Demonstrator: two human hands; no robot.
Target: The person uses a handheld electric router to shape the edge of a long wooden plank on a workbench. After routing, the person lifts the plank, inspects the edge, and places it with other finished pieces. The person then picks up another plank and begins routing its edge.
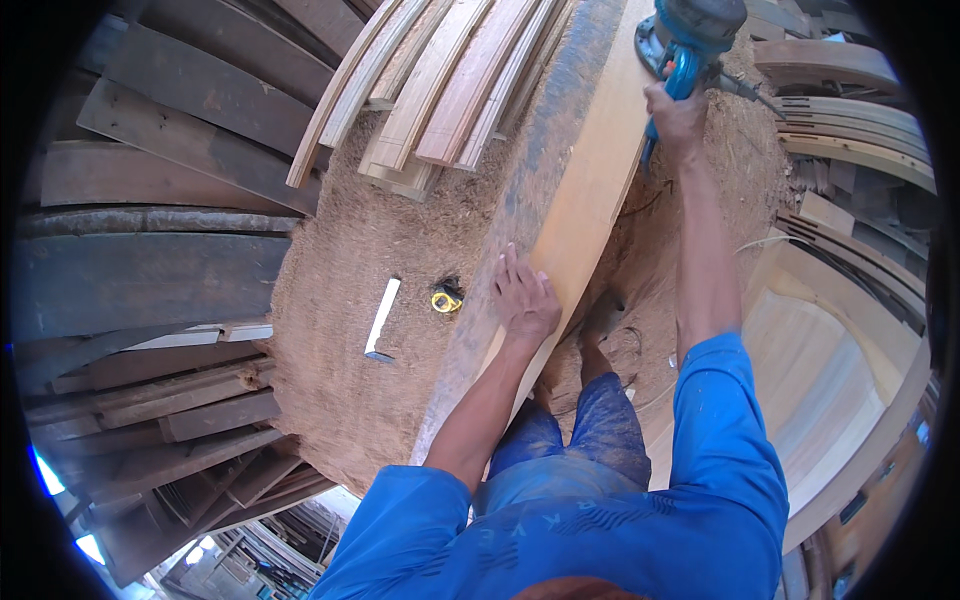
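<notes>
A long pale wooden board [585, 190] lies on a narrow, worn workbench [515, 200] that runs away from me. My left hand [527, 305] rests palm down on the near part of the board, fingers stretched out, holding nothing. At the far right, my right hand [680, 122] is closed around the handle of a teal power tool that looks like a router [700, 30]. The tool sits at the board's far right edge, partly cut off by the picture's rim. Whatever bit it has is hidden.
Left of the bench, a yellow-and-black tape measure [446, 295] and a try square [382, 318] lie on sawdust. Shaped wooden strips [430, 90] are stacked at the far left. Dark planks [150, 285] line the left side; a large panel [800, 370] stands at right.
</notes>
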